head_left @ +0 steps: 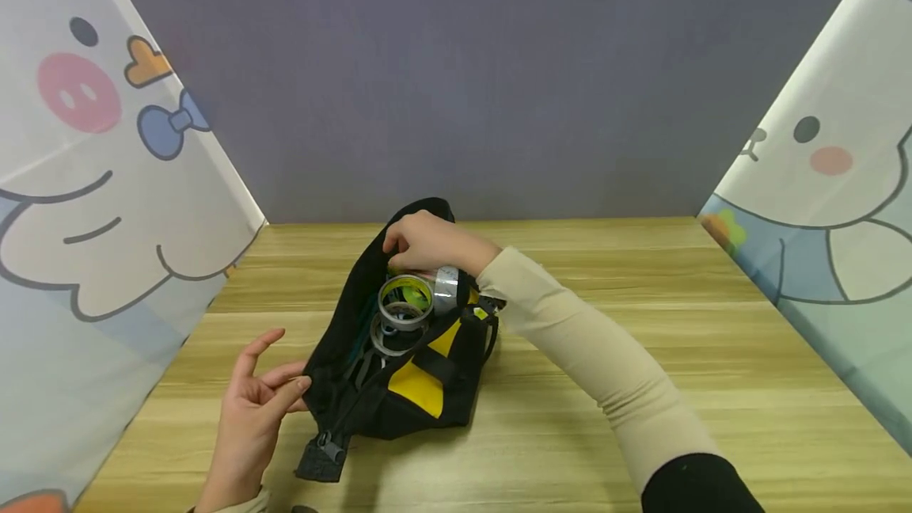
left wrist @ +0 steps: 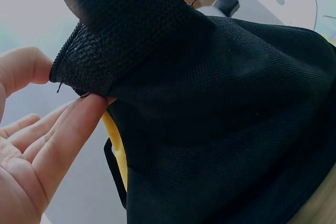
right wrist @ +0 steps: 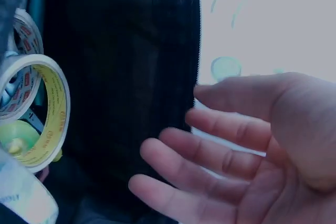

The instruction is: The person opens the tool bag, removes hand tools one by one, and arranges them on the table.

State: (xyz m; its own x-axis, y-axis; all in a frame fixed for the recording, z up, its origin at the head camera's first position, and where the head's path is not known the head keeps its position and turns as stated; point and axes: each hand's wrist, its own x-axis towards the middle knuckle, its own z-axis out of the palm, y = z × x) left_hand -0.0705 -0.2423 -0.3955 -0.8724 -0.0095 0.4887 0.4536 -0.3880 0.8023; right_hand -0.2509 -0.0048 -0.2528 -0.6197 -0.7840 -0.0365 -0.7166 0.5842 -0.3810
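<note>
A black and yellow bag (head_left: 416, 388) lies unzipped on the table, with tape rolls (head_left: 405, 303) inside. At its near left end my left hand (head_left: 249, 414) pinches the black fabric between thumb and fingers; the left wrist view shows this hand (left wrist: 47, 145) at a corner of the bag (left wrist: 210, 114). My right hand (head_left: 438, 242) is over the far part of the opening. In the right wrist view, the thumb and forefinger of this hand (right wrist: 236, 145) pinch the zip edge, the other fingers loosely spread before the dark lining. A yellow-lined tape roll (right wrist: 55, 114) sits left of them.
The wooden table (head_left: 606, 434) extends around the bag. Behind it rises a grey panel (head_left: 470, 85), and printed cartoon sheets flank the table at left (head_left: 128, 220) and right (head_left: 848, 204). A small dark object (head_left: 304, 509) shows at the bottom edge of the head view.
</note>
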